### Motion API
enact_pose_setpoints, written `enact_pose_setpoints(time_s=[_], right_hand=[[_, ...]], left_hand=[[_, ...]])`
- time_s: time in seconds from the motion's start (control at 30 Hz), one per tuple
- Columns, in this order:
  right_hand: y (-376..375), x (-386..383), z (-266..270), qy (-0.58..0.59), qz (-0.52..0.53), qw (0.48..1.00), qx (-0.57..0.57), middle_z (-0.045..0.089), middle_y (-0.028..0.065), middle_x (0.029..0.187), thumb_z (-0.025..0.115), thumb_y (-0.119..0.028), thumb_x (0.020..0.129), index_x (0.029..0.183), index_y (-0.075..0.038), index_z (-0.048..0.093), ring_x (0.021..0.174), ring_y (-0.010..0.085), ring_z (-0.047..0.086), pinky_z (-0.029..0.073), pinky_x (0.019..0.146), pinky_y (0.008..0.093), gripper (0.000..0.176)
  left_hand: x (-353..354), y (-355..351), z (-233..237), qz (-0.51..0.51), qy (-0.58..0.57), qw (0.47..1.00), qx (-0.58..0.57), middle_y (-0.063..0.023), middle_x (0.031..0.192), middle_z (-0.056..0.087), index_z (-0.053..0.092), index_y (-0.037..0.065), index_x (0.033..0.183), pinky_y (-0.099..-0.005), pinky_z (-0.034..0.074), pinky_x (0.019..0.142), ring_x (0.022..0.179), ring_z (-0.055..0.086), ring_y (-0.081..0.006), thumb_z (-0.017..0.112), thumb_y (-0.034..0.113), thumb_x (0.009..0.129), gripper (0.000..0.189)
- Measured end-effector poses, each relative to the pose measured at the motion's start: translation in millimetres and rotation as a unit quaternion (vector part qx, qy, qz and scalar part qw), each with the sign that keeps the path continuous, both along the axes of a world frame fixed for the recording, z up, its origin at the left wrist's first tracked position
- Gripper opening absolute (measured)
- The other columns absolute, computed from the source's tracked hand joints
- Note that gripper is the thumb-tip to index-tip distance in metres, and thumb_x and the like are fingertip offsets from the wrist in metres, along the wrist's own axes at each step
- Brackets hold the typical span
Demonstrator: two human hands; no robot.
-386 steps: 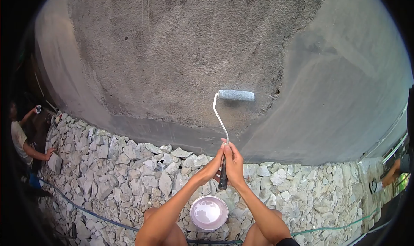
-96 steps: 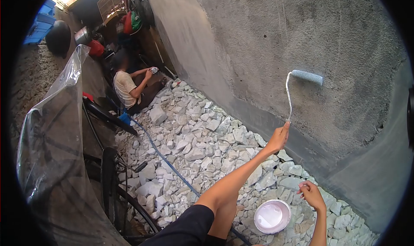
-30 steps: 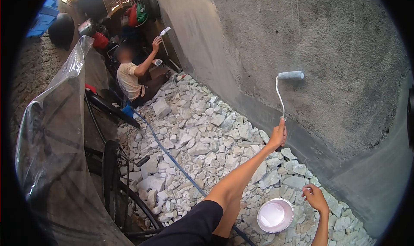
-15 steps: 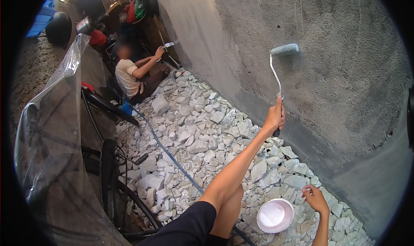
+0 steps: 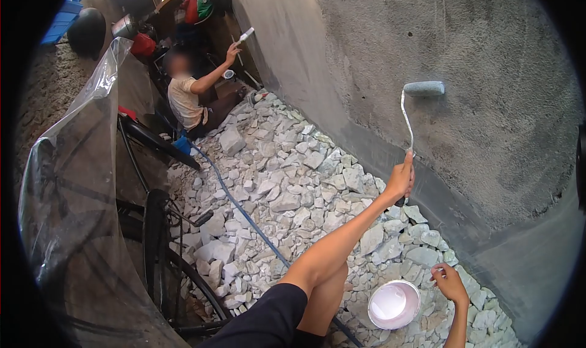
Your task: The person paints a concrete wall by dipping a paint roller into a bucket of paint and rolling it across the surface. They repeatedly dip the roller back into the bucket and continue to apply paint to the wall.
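My left hand (image 5: 400,178) is closed around the dark handle of a paint roller (image 5: 425,89), arm stretched toward the wall. The roller's pale grey-blue sleeve lies against the rough grey wall (image 5: 488,128), its bent, paint-coated wire frame running down to the grip. Low on the right, my right hand (image 5: 450,285) hangs with loosely bent fingers, no object visible in it. Just left of that hand, a small white bucket (image 5: 417,308) of whitish paint stands on the stones, apart from its fingers.
Broken pale stones (image 5: 287,201) cover the ground, crossed by a blue hose (image 5: 244,221). At left, clear plastic sheeting (image 5: 67,208) hangs over a bicycle (image 5: 155,250). Farther back, a person (image 5: 186,101) sits by the wall holding up a white-bristled brush (image 5: 247,34), a small cup (image 5: 228,74) nearby.
The roller in my left hand has moved down the wall. The other person's brush has gone higher, and the cup beside them now shows. My right hand has barely moved; the view has shifted slightly.
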State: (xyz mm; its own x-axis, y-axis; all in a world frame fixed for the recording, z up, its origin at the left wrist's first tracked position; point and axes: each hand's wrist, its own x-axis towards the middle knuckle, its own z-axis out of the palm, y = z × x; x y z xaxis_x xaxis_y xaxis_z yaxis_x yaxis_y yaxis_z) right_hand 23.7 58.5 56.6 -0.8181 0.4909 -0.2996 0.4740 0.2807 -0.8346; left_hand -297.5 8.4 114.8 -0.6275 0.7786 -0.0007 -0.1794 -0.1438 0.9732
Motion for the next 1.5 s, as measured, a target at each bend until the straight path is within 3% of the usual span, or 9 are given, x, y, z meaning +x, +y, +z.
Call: enact_pose_setpoints(time_s=[0.27,0.4,0.63,0.9,1.13,1.27,1.43,1.5], right_hand=[[-4.1,-0.9,2.9,0.000,-0.001,1.000,0.005,0.066,0.0121,0.078,0.058,-0.023,0.091,0.104,0.002,0.061,0.063,0.0168,0.062,0.048,0.060,0.0293,0.029],[-2.9,3.2,1.8,0.003,-0.003,1.000,0.008,0.066,0.0121,0.078,0.058,-0.024,0.091,0.105,0.002,0.061,0.063,0.0168,0.062,0.048,0.060,0.0294,0.030],[-1.6,8.5,1.7,0.001,-0.008,1.000,0.016,0.066,0.0120,0.078,0.058,-0.025,0.091,0.106,0.002,0.061,0.063,0.0172,0.063,0.049,0.061,0.0300,0.031],[-5.3,6.2,9.3,0.000,-0.004,0.999,0.034,0.066,0.0120,0.078,0.059,-0.026,0.090,0.105,0.001,0.061,0.065,0.0179,0.064,0.048,0.062,0.0301,0.031],[-20.0,-0.8,28.0,0.010,-0.004,0.999,0.031,0.067,0.0130,0.079,0.058,-0.026,0.090,0.106,0.000,0.062,0.068,0.0184,0.064,0.049,0.064,0.0310,0.031],[-21.6,-7.3,32.1,0.015,0.002,0.999,0.052,0.068,0.0164,0.086,0.058,-0.028,0.090,0.108,-0.001,0.061,0.077,0.0250,0.066,0.050,0.072,0.0349,0.033],[-41.4,-17.4,51.3,-0.007,0.058,0.995,0.081,0.067,0.0235,0.094,0.056,-0.033,0.091,0.111,0.000,0.060,0.088,0.0358,0.065,0.049,0.081,0.0409,0.039],[-42.6,-14.1,38.4,-0.025,0.071,0.992,0.099,0.068,0.0205,0.092,0.056,-0.033,0.091,0.111,0.000,0.061,0.083,0.0317,0.066,0.050,0.077,0.0392,0.038]], left_hand=[[-17.8,-6.2,19.2,0.052,0.070,0.996,-0.005,0.0004,0.047,0.035,0.037,0.010,0.062,-0.0281,0.031,0.030,0.034,0.037,-0.0109,0.033,0.070,0.090,0.067],[-12.9,-7.6,26.9,0.024,0.054,0.998,-0.006,0.0014,0.049,0.033,0.036,0.011,0.066,-0.0264,0.029,0.033,0.036,0.033,-0.0094,0.033,0.067,0.092,0.063],[-16.8,-1.7,-0.4,-0.005,0.025,1.000,0.000,-0.0002,0.046,0.034,0.035,0.010,0.061,-0.0279,0.030,0.031,0.033,0.034,-0.0112,0.033,0.069,0.091,0.066],[-22.2,-7.1,-35.8,0.000,0.077,0.997,-0.025,-0.0002,0.046,0.034,0.037,0.009,0.062,-0.0263,0.028,0.031,0.033,0.034,-0.0109,0.033,0.065,0.093,0.064],[-19.7,-13.1,15.1,0.037,0.098,0.994,-0.019,0.0004,0.046,0.034,0.037,0.010,0.063,-0.0273,0.029,0.032,0.034,0.034,-0.0111,0.034,0.066,0.092,0.064],[-38.4,-0.9,45.0,0.037,0.109,0.993,-0.004,0.0007,0.047,0.034,0.038,0.011,0.064,-0.0282,0.030,0.033,0.036,0.034,-0.0113,0.037,0.070,0.090,0.064],[-70.1,1.9,131.0,0.049,0.157,0.986,-0.001,-0.0012,0.048,0.038,0.040,0.009,0.062,-0.0299,0.035,0.035,0.037,0.039,-0.0137,0.035,0.072,0.088,0.068],[-72.3,-0.4,165.3,0.040,0.163,0.986,0.013,-0.0015,0.048,0.038,0.040,0.009,0.063,-0.0300,0.035,0.035,0.037,0.040,-0.0141,0.035,0.073,0.087,0.068]])
